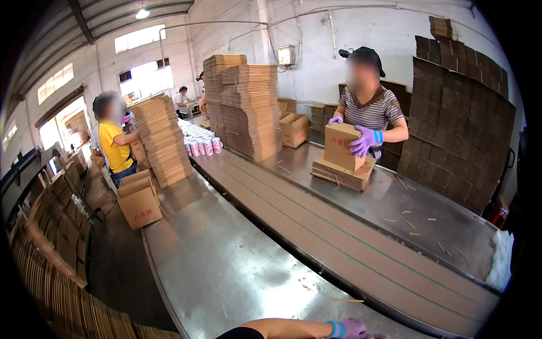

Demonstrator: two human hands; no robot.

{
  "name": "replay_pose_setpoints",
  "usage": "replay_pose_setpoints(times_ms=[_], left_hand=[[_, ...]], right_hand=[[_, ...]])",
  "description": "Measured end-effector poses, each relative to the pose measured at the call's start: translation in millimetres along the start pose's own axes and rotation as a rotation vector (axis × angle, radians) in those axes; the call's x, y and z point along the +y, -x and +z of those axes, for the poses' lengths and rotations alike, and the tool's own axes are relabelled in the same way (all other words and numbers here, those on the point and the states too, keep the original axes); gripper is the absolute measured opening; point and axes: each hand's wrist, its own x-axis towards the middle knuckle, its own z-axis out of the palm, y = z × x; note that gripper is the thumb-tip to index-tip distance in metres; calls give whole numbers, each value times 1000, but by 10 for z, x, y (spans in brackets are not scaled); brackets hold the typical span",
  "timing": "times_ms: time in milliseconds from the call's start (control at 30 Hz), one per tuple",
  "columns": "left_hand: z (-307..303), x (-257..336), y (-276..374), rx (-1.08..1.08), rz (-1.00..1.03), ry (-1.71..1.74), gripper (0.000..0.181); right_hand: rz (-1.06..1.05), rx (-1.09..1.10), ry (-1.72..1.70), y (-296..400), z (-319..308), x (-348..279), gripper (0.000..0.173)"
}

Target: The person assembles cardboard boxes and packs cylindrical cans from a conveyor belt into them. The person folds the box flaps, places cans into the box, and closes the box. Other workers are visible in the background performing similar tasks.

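My left hand (350,328), in a purple glove with a blue cuff, lies at the bottom edge of the picture. The forearm reaches in from the left over the metal table (203,254). The picture's edge cuts off the fingers, so whether they hold anything is hidden. A thin pale strip (346,300) lies on the metal just above this hand. My right hand is out of view. Beyond the table edge runs a brown conveyor belt (322,220) with green lines.
Across the belt, a co-worker's purple-gloved hands (363,142) hold a carton (338,146) on flattened cartons (338,173). Tall cardboard stacks (163,140) stand left and behind. Printed cans (207,147) crowd the belt's far end. Open cartons (139,207) overhang the table's left edge.
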Motion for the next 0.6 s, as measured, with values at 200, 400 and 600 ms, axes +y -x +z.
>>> replay_pose_setpoints(times_ms=[200, 400, 600], left_hand=[[-40, 144, -168, -191, -43, -123, 29], [316, -304, -277, -42, 111, -230, 24], [371, -332, -349, -17, 123, -208, 16]], right_hand=[[-15, -143, 397, -8, -50, -27, 28], [-47, -186, 463, -31, 8, -79, 27], [-7, -188, 530, -48, -11, -25, 27]])
